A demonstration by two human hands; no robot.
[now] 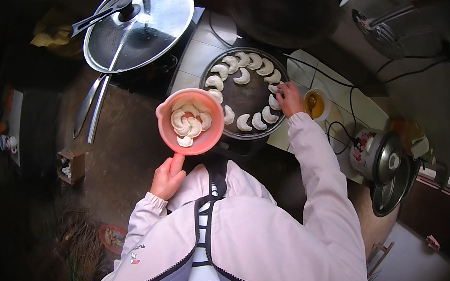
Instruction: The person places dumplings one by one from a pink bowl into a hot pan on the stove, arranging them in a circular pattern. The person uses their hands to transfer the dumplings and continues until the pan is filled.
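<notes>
My left hand (167, 180) is wrapped around the handle of a pink plastic dipper (165, 131). Inside it lies a small heap of pale, crescent-shaped dumplings (187, 125). Beyond the dipper is a round, dark electric griddle (245, 98), where more dumplings form a ring along the rim, with one (242, 76) set further in. At the griddle's right edge, my right hand (290, 99) pinches a dumpling (274, 89) between its fingertips, in line with the ring. My fingers partly cover that dumpling.
The griddle's dark lid (281, 5) stands raised behind it. A wok with a glass lid (155, 23) is at the far left. Right of my hand are a tub of yellow liquid (316, 104), loose black cords and a flowered rice cooker (377, 155). A skimmer (380, 35) hangs at the back right.
</notes>
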